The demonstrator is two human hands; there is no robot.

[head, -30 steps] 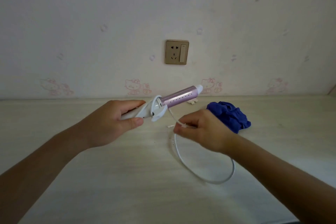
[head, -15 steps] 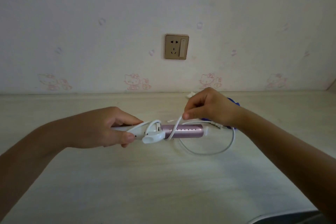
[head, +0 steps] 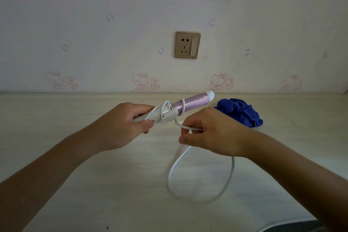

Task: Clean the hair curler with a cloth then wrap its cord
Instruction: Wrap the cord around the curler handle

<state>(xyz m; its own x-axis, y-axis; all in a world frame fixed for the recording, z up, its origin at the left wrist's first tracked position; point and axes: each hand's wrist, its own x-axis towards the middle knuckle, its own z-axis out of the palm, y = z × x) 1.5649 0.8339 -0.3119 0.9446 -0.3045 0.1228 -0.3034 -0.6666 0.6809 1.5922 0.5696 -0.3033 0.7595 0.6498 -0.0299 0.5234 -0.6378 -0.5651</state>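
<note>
Cord half wound on the hair curler (head: pixel 190 104)

Left hand (head: pixel 124 124) grips its white handle; right hand (head: pixel 211 133) pinches the cord (head: pixel 188 165) just below; cloth (head: pixel 239 113) right of it.

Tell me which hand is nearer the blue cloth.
Right. The right hand pinches the cord just left of the blue cloth, nearer the camera; the left hand grips the curler by its handle, farther left.

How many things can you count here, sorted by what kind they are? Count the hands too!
Hands: 2, the left hand holding the hair curler and the right hand pinching the cord
Hair curler: 1
Cord: 1
Blue cloth: 1
Wall socket: 1
Total: 6
</note>
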